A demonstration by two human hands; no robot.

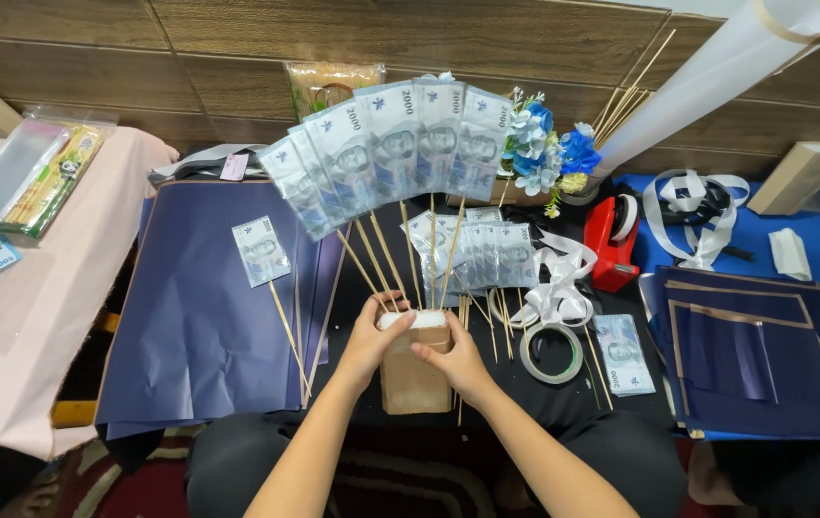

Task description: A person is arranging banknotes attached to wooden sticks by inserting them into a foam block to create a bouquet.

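Observation:
A tan block [412, 379] wrapped in brown paper with a white foam top stands upright in front of me. My left hand [372, 338] grips its upper left side and my right hand [455, 357] grips its upper right side. Several wooden skewers [380, 254] stick up out of the top, each carrying a grey-blue banknote. The banknotes [391, 144] spread out in a fan above the block. One more banknote on a skewer [262, 251] lies apart on the dark blue paper to the left.
Dark blue paper sheets [203, 326] lie left, more [765, 355] right. A clear tape roll [552, 353], white ribbon [557, 278], red tape dispenser [611, 240], banknote stack [626, 355], more skewered notes [487, 251] and blue-white flowers [546, 153] surround the block. A pink cloth [26, 288] covers the left.

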